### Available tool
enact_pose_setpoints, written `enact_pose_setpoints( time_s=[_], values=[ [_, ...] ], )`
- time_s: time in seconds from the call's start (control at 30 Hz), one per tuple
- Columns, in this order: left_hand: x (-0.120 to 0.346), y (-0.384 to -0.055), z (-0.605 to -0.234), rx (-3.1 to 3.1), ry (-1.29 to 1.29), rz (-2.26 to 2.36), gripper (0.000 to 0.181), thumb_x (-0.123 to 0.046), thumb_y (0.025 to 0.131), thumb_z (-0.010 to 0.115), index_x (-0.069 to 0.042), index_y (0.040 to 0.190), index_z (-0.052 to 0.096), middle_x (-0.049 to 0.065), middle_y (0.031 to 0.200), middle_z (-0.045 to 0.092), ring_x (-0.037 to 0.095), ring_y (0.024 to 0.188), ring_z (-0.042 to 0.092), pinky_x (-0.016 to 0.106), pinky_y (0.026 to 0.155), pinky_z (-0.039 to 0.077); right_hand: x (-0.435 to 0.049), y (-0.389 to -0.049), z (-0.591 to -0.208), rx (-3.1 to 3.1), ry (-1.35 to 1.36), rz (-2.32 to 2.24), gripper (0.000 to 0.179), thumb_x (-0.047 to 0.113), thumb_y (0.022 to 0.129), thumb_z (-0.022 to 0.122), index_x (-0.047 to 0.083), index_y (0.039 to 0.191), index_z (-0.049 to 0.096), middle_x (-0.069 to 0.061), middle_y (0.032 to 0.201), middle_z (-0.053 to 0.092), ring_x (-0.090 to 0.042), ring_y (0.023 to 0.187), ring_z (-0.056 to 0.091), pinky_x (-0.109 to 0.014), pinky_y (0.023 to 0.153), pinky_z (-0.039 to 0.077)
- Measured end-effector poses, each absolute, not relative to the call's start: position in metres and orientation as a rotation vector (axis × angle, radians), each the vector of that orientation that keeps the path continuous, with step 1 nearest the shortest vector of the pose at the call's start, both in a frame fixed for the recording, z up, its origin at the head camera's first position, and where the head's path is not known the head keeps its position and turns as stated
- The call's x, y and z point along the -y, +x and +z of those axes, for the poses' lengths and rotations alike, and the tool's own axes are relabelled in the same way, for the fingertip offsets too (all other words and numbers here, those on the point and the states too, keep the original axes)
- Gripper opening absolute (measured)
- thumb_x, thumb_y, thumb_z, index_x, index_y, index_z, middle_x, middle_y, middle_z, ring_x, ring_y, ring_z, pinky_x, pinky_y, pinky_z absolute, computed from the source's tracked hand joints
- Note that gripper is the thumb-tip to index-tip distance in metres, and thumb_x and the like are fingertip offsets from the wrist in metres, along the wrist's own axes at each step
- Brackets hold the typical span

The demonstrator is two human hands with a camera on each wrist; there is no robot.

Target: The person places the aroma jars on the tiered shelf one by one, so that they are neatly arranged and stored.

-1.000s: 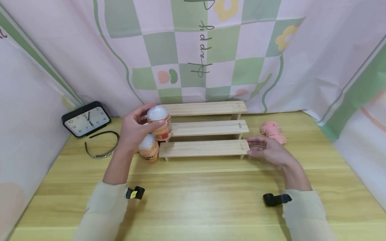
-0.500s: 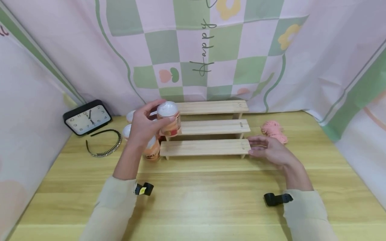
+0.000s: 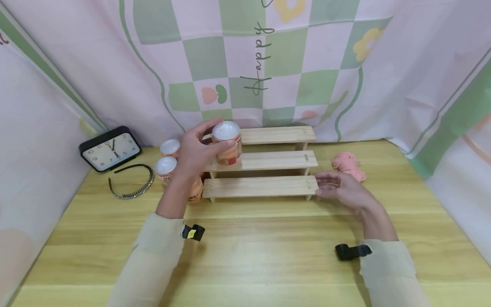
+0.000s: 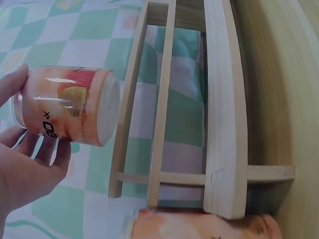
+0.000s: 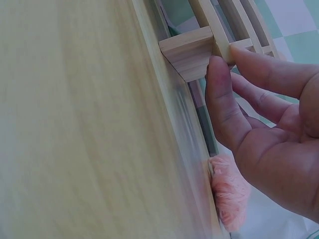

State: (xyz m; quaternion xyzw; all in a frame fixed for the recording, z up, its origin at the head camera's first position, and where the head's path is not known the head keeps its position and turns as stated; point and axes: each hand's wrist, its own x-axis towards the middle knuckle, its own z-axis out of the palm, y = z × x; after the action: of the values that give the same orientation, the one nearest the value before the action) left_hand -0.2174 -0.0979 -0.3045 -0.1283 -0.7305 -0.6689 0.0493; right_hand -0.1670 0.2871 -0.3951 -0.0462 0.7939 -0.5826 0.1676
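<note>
My left hand (image 3: 192, 151) grips an orange-labelled can (image 3: 230, 149) with a pale top, upright in the air over the left part of a three-tier wooden shelf (image 3: 261, 186). In the left wrist view the can (image 4: 70, 107) sits between thumb and fingers, its base apart from the top tier's edge. My right hand (image 3: 345, 192) is at the right end of the lowest tier. The right wrist view shows thumb and forefinger pinching that shelf's corner (image 5: 192, 50). A similar can (image 3: 196, 192) stands against the shelf's left end, partly hidden by my left arm.
Two more cans, a front one (image 3: 166, 165) and a rear one (image 3: 170, 147), stand left of my left hand. Farther left are a black-framed clock (image 3: 111, 149) and a dark headband (image 3: 134, 196). Pink yarn (image 3: 348, 165) lies right of the shelf. A checkered curtain (image 3: 281, 55) hangs behind.
My left hand has carried the can rightward and slightly up, from beside the shelf's left end to over its tiers. The cans behind that arm have come into view. My right hand stays put.
</note>
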Motion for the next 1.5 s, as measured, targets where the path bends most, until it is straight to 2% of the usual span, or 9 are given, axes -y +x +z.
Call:
enact_pose_setpoints(
  time_s=[0.2, 0.47, 0.63, 0.87, 1.2, 1.5],
  values=[
    [0.085, -0.224, -0.299, 2.242, -0.402, -2.033, 0.064, -0.019, 0.080, 0.088, -0.011, 0.138, 0.063, 0.004, 0.131, 0.063, 0.026, 0.110, 0.060, 0.031, 0.087, 0.052, -0.287, -0.168, -0.394, -2.265, -0.133, -1.649, 0.062, 0.002, 0.096, 0.067, -0.014, 0.147, 0.035, -0.034, 0.143, 0.043, -0.024, 0.114, 0.057, -0.030, 0.092, 0.055],
    [0.067, -0.228, -0.299, 2.228, -0.492, -2.027, 0.063, -0.011, 0.080, 0.086, -0.006, 0.138, 0.063, 0.007, 0.131, 0.064, 0.025, 0.110, 0.060, 0.030, 0.089, 0.051, -0.287, -0.167, -0.395, -2.240, -0.135, -1.669, 0.062, 0.000, 0.096, 0.065, -0.015, 0.148, 0.034, -0.034, 0.145, 0.042, -0.026, 0.116, 0.057, -0.031, 0.093, 0.055],
    [0.057, -0.228, -0.298, 2.237, -0.501, -2.024, 0.062, -0.012, 0.078, 0.088, -0.008, 0.136, 0.065, 0.006, 0.127, 0.065, 0.028, 0.104, 0.060, 0.029, 0.083, 0.052, -0.288, -0.167, -0.395, -2.234, -0.130, -1.676, 0.062, 0.000, 0.096, 0.065, -0.015, 0.148, 0.034, -0.034, 0.145, 0.041, -0.025, 0.115, 0.058, -0.032, 0.093, 0.055],
    [0.046, -0.234, -0.298, 2.215, -0.534, -2.075, 0.062, -0.012, 0.080, 0.087, -0.007, 0.137, 0.064, 0.006, 0.128, 0.064, 0.027, 0.106, 0.061, 0.030, 0.082, 0.054, -0.287, -0.166, -0.393, -2.228, -0.140, -1.683, 0.062, 0.000, 0.097, 0.065, -0.015, 0.148, 0.033, -0.035, 0.145, 0.041, -0.027, 0.116, 0.058, -0.032, 0.093, 0.055],
    [0.028, -0.241, -0.299, 2.205, -0.567, -2.066, 0.054, -0.014, 0.079, 0.089, -0.012, 0.129, 0.070, 0.001, 0.125, 0.066, 0.022, 0.106, 0.063, 0.031, 0.087, 0.054, -0.287, -0.167, -0.394, -2.241, -0.134, -1.678, 0.062, -0.001, 0.095, 0.066, -0.015, 0.147, 0.034, -0.035, 0.142, 0.043, -0.026, 0.114, 0.059, -0.033, 0.092, 0.055],
    [0.013, -0.248, -0.298, 2.204, -0.510, -2.114, 0.059, -0.014, 0.080, 0.088, -0.009, 0.134, 0.066, 0.005, 0.127, 0.064, 0.020, 0.111, 0.062, 0.031, 0.088, 0.055, -0.286, -0.166, -0.393, -2.248, -0.128, -1.677, 0.062, -0.002, 0.095, 0.066, -0.015, 0.147, 0.034, -0.035, 0.142, 0.043, -0.023, 0.112, 0.059, -0.032, 0.091, 0.055]
  ],
)
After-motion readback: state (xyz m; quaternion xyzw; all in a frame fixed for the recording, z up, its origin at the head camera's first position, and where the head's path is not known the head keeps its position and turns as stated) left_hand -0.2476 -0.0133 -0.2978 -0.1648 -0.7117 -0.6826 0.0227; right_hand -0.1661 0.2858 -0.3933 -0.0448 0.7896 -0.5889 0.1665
